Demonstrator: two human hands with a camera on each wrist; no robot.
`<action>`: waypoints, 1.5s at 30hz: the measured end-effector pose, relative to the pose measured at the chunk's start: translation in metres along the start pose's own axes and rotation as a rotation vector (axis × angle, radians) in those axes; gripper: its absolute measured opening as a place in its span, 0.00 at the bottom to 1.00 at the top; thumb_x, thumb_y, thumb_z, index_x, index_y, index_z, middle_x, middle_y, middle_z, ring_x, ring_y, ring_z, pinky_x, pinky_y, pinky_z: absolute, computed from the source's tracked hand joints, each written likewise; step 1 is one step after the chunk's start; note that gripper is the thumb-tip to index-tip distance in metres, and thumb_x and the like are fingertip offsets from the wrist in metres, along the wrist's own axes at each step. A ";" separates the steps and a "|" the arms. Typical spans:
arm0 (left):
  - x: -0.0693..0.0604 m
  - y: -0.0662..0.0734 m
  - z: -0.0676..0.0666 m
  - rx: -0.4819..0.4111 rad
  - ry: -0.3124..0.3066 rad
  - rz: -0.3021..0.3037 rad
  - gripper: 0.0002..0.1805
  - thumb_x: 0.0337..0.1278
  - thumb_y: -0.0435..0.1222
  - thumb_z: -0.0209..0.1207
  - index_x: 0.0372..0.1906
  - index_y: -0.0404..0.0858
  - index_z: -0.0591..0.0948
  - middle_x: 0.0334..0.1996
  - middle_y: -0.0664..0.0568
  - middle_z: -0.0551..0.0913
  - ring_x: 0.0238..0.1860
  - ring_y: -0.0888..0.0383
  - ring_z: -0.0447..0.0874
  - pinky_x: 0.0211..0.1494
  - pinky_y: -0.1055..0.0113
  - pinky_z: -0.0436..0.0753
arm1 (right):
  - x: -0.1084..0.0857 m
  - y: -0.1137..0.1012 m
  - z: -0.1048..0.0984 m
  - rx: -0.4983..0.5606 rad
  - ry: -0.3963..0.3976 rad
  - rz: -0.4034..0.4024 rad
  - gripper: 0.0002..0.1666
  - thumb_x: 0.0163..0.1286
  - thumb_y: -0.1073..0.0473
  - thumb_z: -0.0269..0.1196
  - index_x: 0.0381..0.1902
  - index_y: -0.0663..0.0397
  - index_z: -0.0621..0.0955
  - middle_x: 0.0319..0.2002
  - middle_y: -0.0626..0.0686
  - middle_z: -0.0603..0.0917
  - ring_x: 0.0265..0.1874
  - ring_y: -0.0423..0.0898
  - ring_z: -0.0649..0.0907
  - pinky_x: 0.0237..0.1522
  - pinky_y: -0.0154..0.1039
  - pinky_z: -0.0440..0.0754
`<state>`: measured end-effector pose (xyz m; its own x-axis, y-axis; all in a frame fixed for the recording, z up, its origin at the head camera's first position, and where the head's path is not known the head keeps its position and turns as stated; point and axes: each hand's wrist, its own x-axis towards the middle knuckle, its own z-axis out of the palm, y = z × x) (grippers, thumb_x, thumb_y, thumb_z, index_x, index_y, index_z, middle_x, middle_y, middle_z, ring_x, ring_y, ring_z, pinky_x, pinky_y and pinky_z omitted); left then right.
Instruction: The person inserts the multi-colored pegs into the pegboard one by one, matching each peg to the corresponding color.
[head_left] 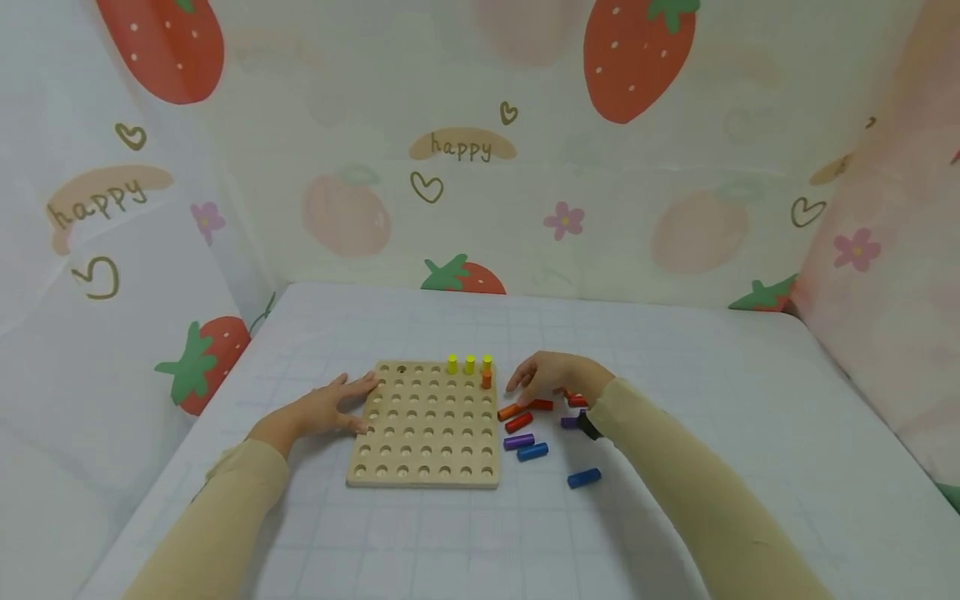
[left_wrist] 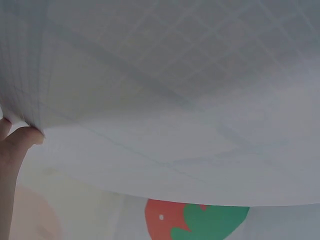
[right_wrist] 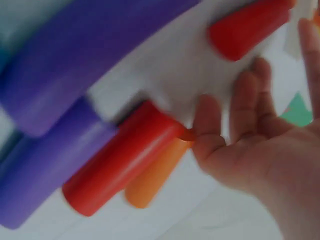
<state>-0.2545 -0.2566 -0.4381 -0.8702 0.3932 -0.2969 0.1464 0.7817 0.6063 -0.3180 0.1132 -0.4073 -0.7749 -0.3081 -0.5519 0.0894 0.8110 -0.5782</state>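
A square wooden pegboard [head_left: 429, 482] with rows of round holes lies on the table. Three yellow pegs [head_left: 469, 364] stand in its back row at the right, with one upright orange peg [head_left: 487, 380] in front of them. My left hand [head_left: 318, 410] rests against the board's left edge, fingers and thumb spread. Right of the board, my right hand [head_left: 558, 377] reaches down over loose pegs, its thumb at the end of a lying orange peg [head_left: 509, 412]. The right wrist view shows that orange peg [right_wrist: 155, 175] partly behind a red peg [right_wrist: 122, 157]; no firm grip on it shows.
Near the right hand lie red pegs [head_left: 518, 422], purple pegs [head_left: 519, 442] and a blue peg [head_left: 532, 452]. Another blue peg [head_left: 584, 477] lies closer to me. A strawberry-print curtain [head_left: 480, 208] stands behind the white table [head_left: 712, 467].
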 end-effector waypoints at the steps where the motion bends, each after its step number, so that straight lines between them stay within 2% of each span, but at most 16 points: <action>1: 0.000 0.000 0.000 -0.001 0.000 0.000 0.52 0.48 0.51 0.67 0.75 0.38 0.56 0.76 0.40 0.46 0.73 0.29 0.33 0.64 0.25 0.40 | 0.002 0.001 -0.001 -0.013 -0.011 -0.008 0.11 0.60 0.58 0.72 0.41 0.45 0.87 0.40 0.50 0.77 0.41 0.48 0.72 0.38 0.40 0.66; 8: 0.004 -0.005 0.002 -0.012 0.007 -0.004 0.52 0.48 0.52 0.67 0.76 0.40 0.56 0.76 0.43 0.46 0.73 0.31 0.32 0.65 0.26 0.40 | 0.008 0.007 -0.005 -0.073 -0.078 -0.078 0.09 0.59 0.60 0.71 0.39 0.48 0.86 0.34 0.49 0.71 0.38 0.46 0.70 0.37 0.39 0.62; 15: 0.006 -0.005 0.000 -0.009 0.007 -0.013 0.52 0.48 0.52 0.67 0.76 0.41 0.56 0.77 0.44 0.46 0.74 0.32 0.32 0.65 0.27 0.41 | 0.007 0.006 -0.004 -0.071 -0.069 -0.090 0.07 0.60 0.63 0.71 0.37 0.51 0.86 0.25 0.47 0.73 0.29 0.44 0.71 0.35 0.36 0.65; 23: 0.003 -0.006 0.000 -0.011 0.005 -0.018 0.52 0.48 0.51 0.67 0.76 0.41 0.56 0.76 0.43 0.46 0.73 0.31 0.32 0.65 0.26 0.40 | 0.010 0.006 0.002 -0.111 -0.066 -0.097 0.05 0.61 0.64 0.70 0.35 0.51 0.86 0.28 0.47 0.78 0.28 0.44 0.72 0.34 0.36 0.66; 29: 0.003 -0.006 0.001 -0.006 0.011 -0.017 0.52 0.48 0.51 0.67 0.76 0.41 0.56 0.76 0.43 0.46 0.73 0.31 0.33 0.65 0.27 0.41 | 0.011 0.007 0.002 -0.141 -0.066 -0.107 0.03 0.61 0.63 0.69 0.34 0.51 0.85 0.28 0.47 0.78 0.31 0.44 0.72 0.36 0.37 0.65; 35: 0.002 -0.004 -0.001 0.011 0.009 0.001 0.51 0.49 0.50 0.67 0.75 0.39 0.57 0.76 0.43 0.47 0.73 0.31 0.34 0.66 0.28 0.42 | 0.010 0.008 0.001 -0.085 -0.073 -0.112 0.04 0.61 0.61 0.69 0.35 0.51 0.86 0.34 0.47 0.82 0.35 0.45 0.74 0.38 0.37 0.67; 41: 0.002 -0.004 -0.001 0.013 0.009 0.013 0.50 0.50 0.49 0.67 0.75 0.38 0.57 0.76 0.43 0.48 0.73 0.32 0.34 0.67 0.29 0.42 | 0.008 0.009 0.000 -0.023 -0.055 -0.111 0.04 0.64 0.58 0.68 0.36 0.51 0.86 0.34 0.48 0.83 0.31 0.44 0.73 0.31 0.34 0.65; 45: 0.002 -0.006 0.000 0.003 0.008 0.009 0.50 0.50 0.50 0.67 0.75 0.39 0.56 0.76 0.44 0.48 0.74 0.32 0.33 0.67 0.29 0.41 | 0.007 0.010 0.000 -0.012 -0.040 -0.129 0.06 0.64 0.56 0.68 0.37 0.52 0.86 0.34 0.48 0.83 0.30 0.43 0.72 0.31 0.34 0.64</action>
<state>-0.2574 -0.2600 -0.4421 -0.8724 0.3965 -0.2858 0.1554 0.7794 0.6069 -0.3229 0.1191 -0.4166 -0.7541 -0.4292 -0.4971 -0.0167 0.7692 -0.6388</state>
